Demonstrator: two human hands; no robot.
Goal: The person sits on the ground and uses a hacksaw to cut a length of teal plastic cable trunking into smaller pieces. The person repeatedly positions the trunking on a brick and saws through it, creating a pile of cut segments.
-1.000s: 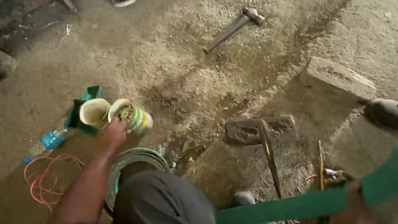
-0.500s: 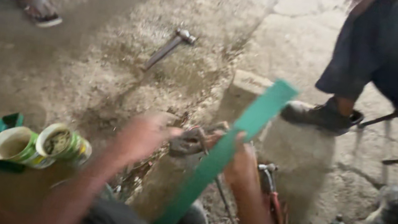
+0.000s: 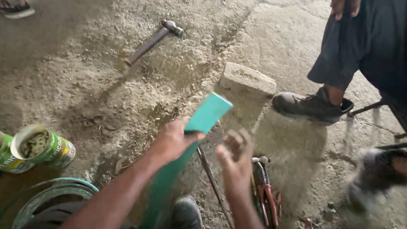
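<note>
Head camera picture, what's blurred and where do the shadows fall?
Head view: the right hand and a nearby person's shoe are motion-smeared; the hammer and stone block stay sharp; the left hand holds the green strip; shadow darkens the lower left floor.

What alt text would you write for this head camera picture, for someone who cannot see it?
Seen from above, a person's left hand holds a long green strip over a dusty concrete floor, while the right hand hangs open beside it. Two green tins lie at left, a hammer farther off, and another person's boot stands at right.
</note>
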